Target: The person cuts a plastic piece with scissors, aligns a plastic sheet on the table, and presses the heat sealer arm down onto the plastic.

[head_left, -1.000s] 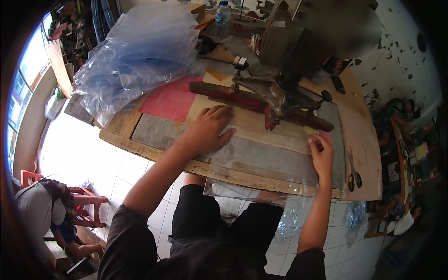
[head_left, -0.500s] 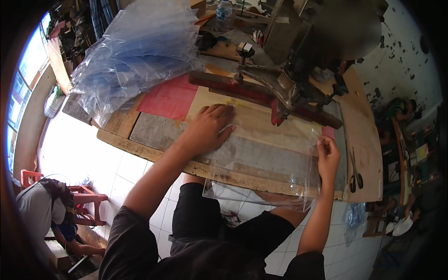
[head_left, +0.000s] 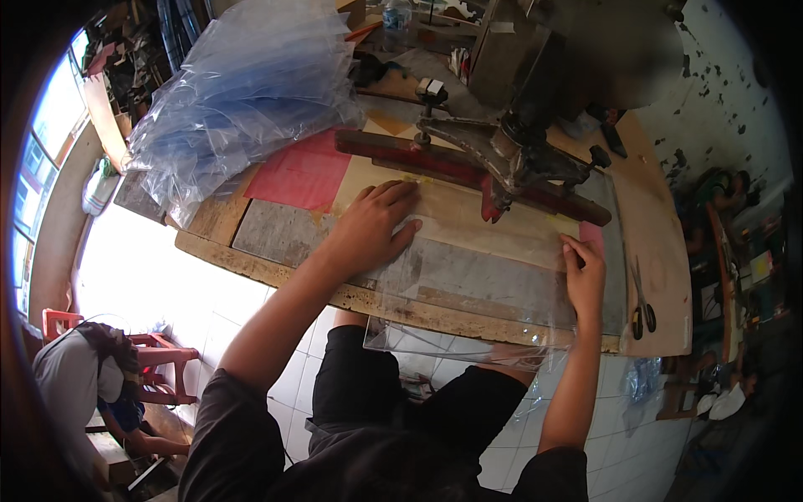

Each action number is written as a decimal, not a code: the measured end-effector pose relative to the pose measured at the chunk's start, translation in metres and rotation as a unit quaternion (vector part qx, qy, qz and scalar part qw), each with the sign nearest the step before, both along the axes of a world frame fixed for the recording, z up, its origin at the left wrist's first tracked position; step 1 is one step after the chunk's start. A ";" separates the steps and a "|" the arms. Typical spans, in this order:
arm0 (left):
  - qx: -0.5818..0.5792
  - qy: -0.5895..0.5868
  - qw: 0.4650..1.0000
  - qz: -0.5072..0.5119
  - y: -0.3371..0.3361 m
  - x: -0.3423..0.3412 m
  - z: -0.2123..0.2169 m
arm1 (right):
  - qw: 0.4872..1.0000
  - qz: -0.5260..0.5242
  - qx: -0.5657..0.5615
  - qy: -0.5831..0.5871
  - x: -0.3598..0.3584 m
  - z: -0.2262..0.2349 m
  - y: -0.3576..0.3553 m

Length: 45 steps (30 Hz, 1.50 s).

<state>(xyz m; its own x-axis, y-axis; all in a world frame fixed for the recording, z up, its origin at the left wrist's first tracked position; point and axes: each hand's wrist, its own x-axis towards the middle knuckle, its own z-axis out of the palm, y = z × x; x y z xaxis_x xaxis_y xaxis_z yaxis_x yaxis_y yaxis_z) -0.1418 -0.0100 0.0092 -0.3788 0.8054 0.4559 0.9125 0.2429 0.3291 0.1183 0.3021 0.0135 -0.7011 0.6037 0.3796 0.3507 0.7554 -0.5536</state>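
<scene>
While flat: hands (head_left: 376, 226) on plastic sheet (head_left: 468, 276)

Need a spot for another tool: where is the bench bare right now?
Bare board lies right of the machine, around the scissors. The grey slab left of the left hand is free. Crowded: under the clear plastic sheet, pinned by the right hand, and beneath the bag pile.

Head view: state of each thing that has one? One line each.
Left hand: flat, palm down on the clear plastic sheet.
Right hand: fingers pressing the sheet's right edge.
Clear plastic sheet: spread flat, near edge hanging off the bench.
Press arm: over the sheet's far edge; contact unclear.
Pile of plastic bags: heaped, loose.
Scissors: lying closed.
</scene>
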 end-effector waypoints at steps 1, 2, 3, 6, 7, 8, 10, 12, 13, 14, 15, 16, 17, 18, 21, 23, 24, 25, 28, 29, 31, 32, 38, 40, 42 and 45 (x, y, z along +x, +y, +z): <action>0.000 -0.005 1.000 0.000 0.000 0.000 0.000 | 1.000 -0.005 0.004 -0.010 0.000 0.000 0.000; -0.001 -0.005 1.000 0.000 0.000 0.000 0.000 | 1.000 -0.005 0.002 -0.011 0.000 -0.001 0.000; -0.001 -0.008 1.000 0.001 0.001 -0.001 -0.001 | 1.000 0.000 0.008 -0.002 -0.001 -0.002 0.000; -0.002 -0.014 1.000 0.002 0.001 0.000 0.000 | 1.000 0.005 0.011 0.005 -0.001 -0.001 0.000; -0.002 -0.016 1.000 0.001 0.002 0.000 0.001 | 1.000 0.004 0.010 0.002 -0.001 -0.001 0.000; -0.003 -0.017 1.000 0.001 0.002 0.000 0.002 | 1.000 0.004 0.010 0.002 0.000 0.000 0.000; -0.002 -0.006 1.000 0.003 0.002 0.000 0.002 | 1.000 0.005 0.015 0.000 0.001 0.000 0.000; -0.003 -0.004 1.000 0.004 0.002 0.000 0.003 | 1.000 0.002 0.011 -0.003 0.000 0.003 -0.001; -0.003 -0.002 1.000 0.005 0.001 0.001 0.003 | 1.000 -0.001 0.008 -0.007 0.001 0.004 -0.002; -0.003 -0.001 1.000 0.005 0.000 0.002 0.003 | 1.000 -0.001 0.008 -0.006 0.002 0.004 -0.003; 0.000 -0.001 1.000 0.005 0.000 0.002 0.003 | 1.000 0.003 0.017 0.006 0.003 0.004 -0.004; 0.003 -0.001 1.000 0.006 -0.001 0.004 0.003 | 0.999 0.006 0.026 0.018 0.005 0.004 -0.005; 0.004 0.001 1.000 0.006 -0.003 0.006 0.005 | 0.999 0.006 0.027 0.020 0.007 0.005 -0.006; -0.005 0.001 1.000 0.017 -0.005 0.009 0.008 | 0.999 0.007 0.015 0.034 0.010 0.005 -0.005; -0.005 0.014 0.999 0.040 -0.020 0.024 0.013 | 0.998 -0.013 0.007 0.053 0.024 0.006 -0.013; 0.003 0.027 0.998 0.051 -0.026 0.034 0.009 | 0.998 -0.036 0.011 0.058 0.039 0.000 -0.018; 0.033 0.022 0.998 0.051 -0.028 0.039 0.005 | 0.995 -0.048 0.046 0.076 0.050 -0.005 -0.021; 0.061 0.016 0.997 0.054 -0.032 0.042 0.004 | 0.991 -0.058 0.079 0.092 0.058 -0.010 -0.026; 0.071 0.010 0.995 0.064 -0.035 0.047 0.009 | 0.986 -0.085 0.074 0.124 0.075 -0.021 -0.034; 0.080 0.012 0.995 0.063 -0.035 0.048 0.010 | 0.981 -0.110 0.074 0.144 0.078 -0.024 -0.036; 0.082 0.012 0.994 0.067 -0.035 0.047 0.009 | 0.978 -0.127 0.067 0.151 0.074 -0.022 -0.041; 0.085 0.013 0.994 0.068 -0.036 0.047 0.010 | 0.975 -0.145 0.061 0.158 0.073 -0.021 -0.042; 0.074 -0.006 0.995 0.063 -0.039 0.048 0.010 | 0.973 -0.152 0.055 0.166 0.076 -0.024 -0.040; 0.072 -0.005 0.995 0.065 -0.040 0.049 0.010 | 0.973 -0.147 0.052 0.171 0.075 -0.023 -0.041; 0.071 -0.004 0.995 0.067 -0.040 0.050 0.011 | 0.973 -0.143 0.049 0.176 0.075 -0.023 -0.041; 0.075 0.000 0.995 0.068 -0.040 0.050 0.011 | 0.971 -0.142 0.052 0.182 0.075 -0.023 -0.042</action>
<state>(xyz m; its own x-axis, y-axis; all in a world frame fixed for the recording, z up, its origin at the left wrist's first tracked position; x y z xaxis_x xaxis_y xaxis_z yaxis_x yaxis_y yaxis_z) -0.0917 -0.0499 0.0204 -0.4793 0.6700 0.5669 0.8747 0.3113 0.3716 0.1932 0.2604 -0.0093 -0.3186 0.6982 0.6411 0.3485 0.7152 -0.6058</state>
